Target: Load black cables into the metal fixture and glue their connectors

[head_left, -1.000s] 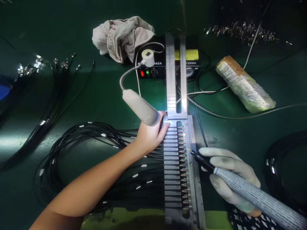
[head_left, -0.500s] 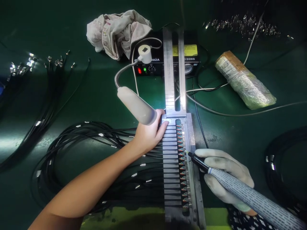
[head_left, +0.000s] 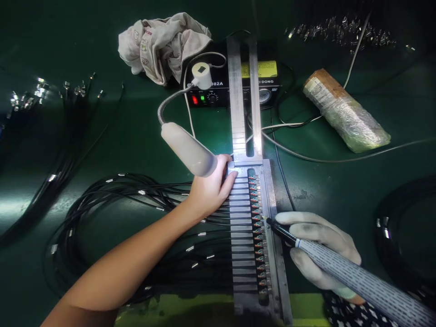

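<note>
My bare left hand [head_left: 208, 193] is closed on the upper left corner of a long slotted metal jig [head_left: 242, 261], its thumb resting on top and the other fingers partly hidden under a lamp. Black cables [head_left: 170, 185] run from the left into the jig's slots. Their small connectors with coloured wires [head_left: 258, 238] sit in a column along the right side. In my gloved right hand [head_left: 322, 245] is a pen-shaped tool [head_left: 344, 268] with a black front and a grey patterned barrel. Its fine tip touches or hovers by the middle connectors; which, I cannot tell.
A white gooseneck lamp [head_left: 187, 147] overhangs my left hand. Behind the jig stand a black control box [head_left: 221, 96] and a bunched cloth [head_left: 166, 45]. A plastic-wrapped block [head_left: 347, 111] lies at right. Cable bundles [head_left: 64, 168] and small metal parts [head_left: 340, 32] lie around.
The view has shifted slightly, so the jig and the lamp appear a little further left. Both hands keep their holds, and the tool's tip stays by the middle connectors.
</note>
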A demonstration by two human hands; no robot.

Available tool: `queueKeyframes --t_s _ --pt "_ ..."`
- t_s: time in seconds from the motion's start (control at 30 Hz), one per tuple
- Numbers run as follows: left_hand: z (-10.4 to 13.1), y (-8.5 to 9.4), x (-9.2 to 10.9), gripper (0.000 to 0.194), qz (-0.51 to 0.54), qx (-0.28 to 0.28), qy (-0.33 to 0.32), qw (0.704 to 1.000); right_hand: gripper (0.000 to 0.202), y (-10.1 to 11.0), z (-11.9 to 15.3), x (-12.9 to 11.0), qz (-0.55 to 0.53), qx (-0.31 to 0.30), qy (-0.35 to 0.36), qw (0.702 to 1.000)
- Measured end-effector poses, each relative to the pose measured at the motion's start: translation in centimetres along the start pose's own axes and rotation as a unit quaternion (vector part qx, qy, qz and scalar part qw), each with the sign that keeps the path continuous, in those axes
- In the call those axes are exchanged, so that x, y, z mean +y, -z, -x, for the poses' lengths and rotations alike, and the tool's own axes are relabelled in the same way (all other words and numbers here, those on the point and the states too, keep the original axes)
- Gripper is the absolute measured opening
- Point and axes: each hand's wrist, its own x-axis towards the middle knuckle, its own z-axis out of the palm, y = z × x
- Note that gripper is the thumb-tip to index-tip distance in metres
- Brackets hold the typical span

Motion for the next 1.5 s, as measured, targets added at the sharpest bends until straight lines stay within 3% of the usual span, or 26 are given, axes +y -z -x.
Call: queueKeyframes --t_s 1.5 --pt "-0.03 0.03 0.03 0.024 0.006 0.0 0.002 1.0 0.032 0.23 -0.53 -0.08 0.002 -0.003 -0.02 1.0"
